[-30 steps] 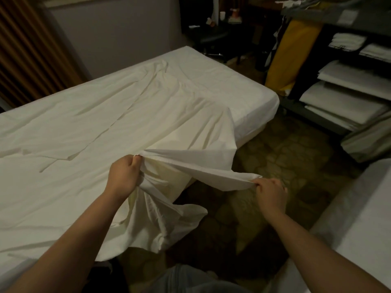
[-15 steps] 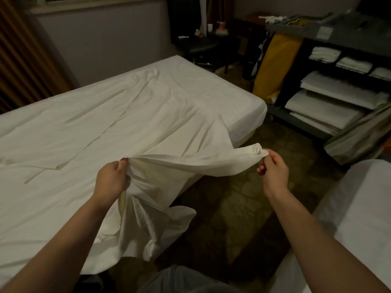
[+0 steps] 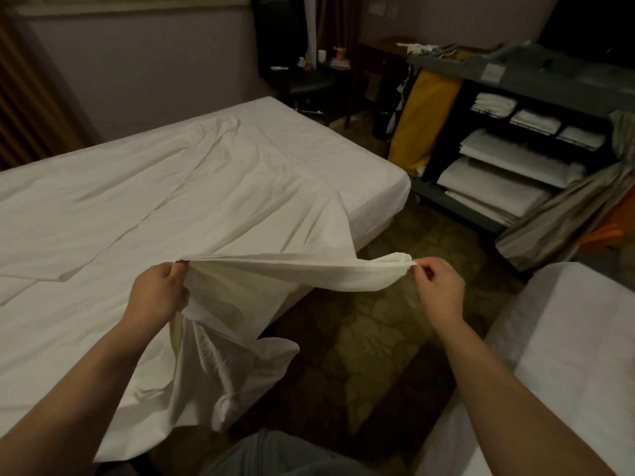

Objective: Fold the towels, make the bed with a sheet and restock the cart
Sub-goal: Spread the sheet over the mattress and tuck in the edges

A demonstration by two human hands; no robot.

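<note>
1. Two beds, neither seen whole. Main bed (image 3: 347, 156) runs out of view at the left. Second bed (image 3: 570, 338) shows only a corner at lower right. Both have flat white covers and squared mattress edges.
2. Sheet (image 3: 206, 207): thin off-white cloth with long creases, spread over most of the main bed. Its near edge is lifted off the bed side. A loose flap hangs toward the floor, and its underside is hidden in folds.
3. Floor (image 3: 378, 338): dim olive-brown with a rounded pattern, filling the aisle between the beds. Detail is lost in shadow.
4. Cart (image 3: 536, 72): dark grey frame, cut off at the right. Items on its top are too dark to identify. Lower shelves hold stacks of folded linen (image 3: 494, 187). Smaller folded towels (image 3: 496, 104) sit in wire trays above them. A yellow bag (image 3: 424, 121) hangs at the cart's left end.
5. Chair (image 3: 302, 80): black, by the far wall, and its outline is barely readable.
6. Left hand (image 3: 154, 293): fingers curled round the bunched sheet edge, with the fingertips buried in cloth.
7. Right hand (image 3: 438, 286): thumb and forefinger pinch the sheet corner. The hem is pulled taut between the two hands, over the bed side.
</note>
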